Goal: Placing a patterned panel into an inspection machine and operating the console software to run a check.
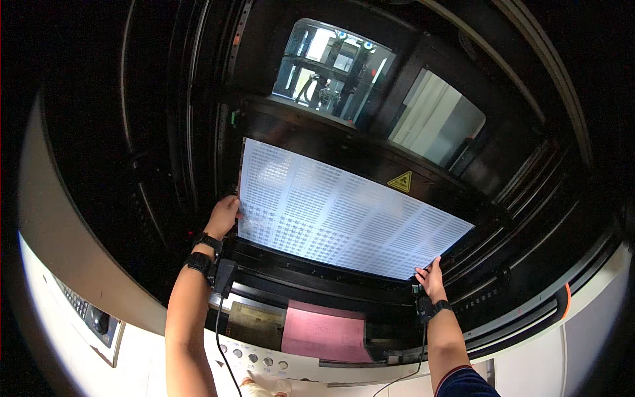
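A large, flat rectangular panel (pixel 350 212), pale bluish white with rows of small dark printed marks, lies tilted inside a dark machine. At its left edge is my left hand (pixel 225 216), closed with the fingers curled round the border. My right hand (pixel 432 278) pinches the lower right corner, thumb and fingertips at the edge. Part of the fingers of both hands is hidden behind the panel. Black bands and small black devices with cables sit on both wrists.
Behind the panel stands a black frame with two windows (pixel 334 69) and a yellow warning triangle (pixel 400 181). Nearer me lie a pink sheet (pixel 325 331) and a brownish patterned board (pixel 256 325). Round knobs (pixel 253 358) line the machine's front; a keyboard (pixel 71 298) is at left.
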### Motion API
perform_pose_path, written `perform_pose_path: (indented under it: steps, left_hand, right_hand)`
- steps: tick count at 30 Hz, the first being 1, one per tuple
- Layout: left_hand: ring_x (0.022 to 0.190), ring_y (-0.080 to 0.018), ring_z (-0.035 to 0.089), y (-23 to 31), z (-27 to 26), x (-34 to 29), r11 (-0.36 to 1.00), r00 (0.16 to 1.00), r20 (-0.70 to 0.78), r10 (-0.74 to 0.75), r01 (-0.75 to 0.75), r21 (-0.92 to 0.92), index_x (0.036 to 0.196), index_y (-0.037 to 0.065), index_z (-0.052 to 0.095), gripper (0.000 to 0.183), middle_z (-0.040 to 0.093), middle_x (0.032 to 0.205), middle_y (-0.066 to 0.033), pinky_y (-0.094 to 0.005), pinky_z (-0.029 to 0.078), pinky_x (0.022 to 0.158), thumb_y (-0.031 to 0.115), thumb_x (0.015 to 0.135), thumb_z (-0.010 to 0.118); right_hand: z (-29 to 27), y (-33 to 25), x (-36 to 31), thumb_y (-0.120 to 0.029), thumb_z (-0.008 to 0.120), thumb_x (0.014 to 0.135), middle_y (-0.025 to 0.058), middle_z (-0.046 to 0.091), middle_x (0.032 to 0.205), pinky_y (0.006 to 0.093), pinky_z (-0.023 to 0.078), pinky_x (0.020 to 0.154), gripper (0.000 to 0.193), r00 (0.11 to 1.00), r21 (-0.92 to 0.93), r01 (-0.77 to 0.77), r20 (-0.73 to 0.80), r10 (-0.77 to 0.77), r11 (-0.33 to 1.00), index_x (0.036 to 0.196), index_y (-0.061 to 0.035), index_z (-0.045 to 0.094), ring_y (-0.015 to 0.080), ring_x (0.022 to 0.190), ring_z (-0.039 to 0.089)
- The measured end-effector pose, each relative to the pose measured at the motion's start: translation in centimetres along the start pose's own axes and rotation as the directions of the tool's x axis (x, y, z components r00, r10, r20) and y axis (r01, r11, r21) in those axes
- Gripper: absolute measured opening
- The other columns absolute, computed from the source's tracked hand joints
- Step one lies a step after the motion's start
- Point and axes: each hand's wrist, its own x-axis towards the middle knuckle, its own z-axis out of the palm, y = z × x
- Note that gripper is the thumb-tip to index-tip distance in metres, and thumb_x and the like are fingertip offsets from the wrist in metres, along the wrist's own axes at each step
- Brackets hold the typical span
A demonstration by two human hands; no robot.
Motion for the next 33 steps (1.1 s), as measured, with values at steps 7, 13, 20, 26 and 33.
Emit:
perform_pose_path:
  steps: [7, 13, 20, 26, 33]
  left_hand:
    - [0.098, -0.0212, 0.057, -0.3, 0.2, -2.0, 0.989, 0.999, 0.000, 0.034, -0.033, 0.144, 0.128, -0.006, 0.044, 0.048, 0.058, 0.116, -0.0134, -0.0305, 0.045, 0.084, 0.026, 0.092, 0.049]
    - [0.099, -0.0231, 0.059, -1.1, 0.9, -20.2, 0.957, 0.928, 0.237, 0.288, -0.290, -0.029, 0.108, -0.001, 0.058, 0.026, 0.062, 0.105, -0.0155, -0.0336, 0.046, 0.086, 0.017, 0.092, 0.051]
    - [0.069, -0.0326, 0.062, -2.4, 1.6, -40.8, 0.791, 0.776, 0.568, -0.273, -0.154, 0.592, 0.144, 0.012, 0.017, 0.072, 0.063, 0.089, -0.0167, -0.0420, 0.050, 0.060, 0.016, 0.083, 0.056]
    - [0.068, -0.0259, 0.062, -5.7, 5.5, -42.3, 0.562, 0.898, 0.437, -0.049, -0.337, 0.755, 0.143, 0.006, 0.026, 0.074, 0.061, 0.077, -0.0084, -0.0418, 0.050, 0.062, 0.025, 0.078, 0.056]
    - [0.084, -0.0319, 0.058, -7.4, 6.8, -43.6, 0.516, 0.891, 0.448, -0.073, -0.350, 0.781, 0.129, -0.002, 0.042, 0.048, 0.059, 0.098, -0.0195, -0.0450, 0.046, 0.074, 0.025, 0.090, 0.047]
  right_hand:
    - [-0.4, 0.8, 0.9, -0.069, 0.036, 0.085, 0.0042, 0.055, 0.102, 0.0350, 0.050, 0.070, 0.067, 1.000, 0.084, 0.004, 0.004, -0.004, 0.996, 0.123, -0.0141, 0.045, 0.0194, 0.080, 0.055]
    - [-0.9, 0.3, 0.9, -0.069, 0.037, 0.085, 0.0082, 0.043, 0.130, 0.0386, 0.044, 0.089, 0.081, 0.998, 0.049, -0.024, 0.051, 0.021, 0.998, 0.140, -0.0103, 0.027, 0.0244, 0.102, 0.055]
    - [-0.9, 0.3, 0.6, -0.070, 0.037, 0.084, 0.0063, 0.043, 0.133, 0.0366, 0.043, 0.092, 0.080, 0.994, 0.068, 0.009, 0.104, -0.016, 0.998, 0.138, -0.0118, 0.030, 0.0245, 0.111, 0.054]
    - [-0.2, 0.8, 1.0, -0.071, 0.034, 0.084, 0.0170, 0.058, 0.108, 0.0279, 0.053, 0.053, 0.081, 0.999, 0.036, 0.048, -0.025, -0.047, 0.998, 0.130, -0.0045, 0.037, 0.0230, 0.073, 0.065]
    - [0.4, -0.5, -0.1, -0.064, 0.032, 0.090, 0.0089, 0.054, 0.110, 0.0337, 0.050, 0.074, 0.068, 0.999, 0.027, 0.045, -0.024, -0.044, 0.999, 0.126, -0.0071, 0.043, 0.0241, 0.088, 0.064]
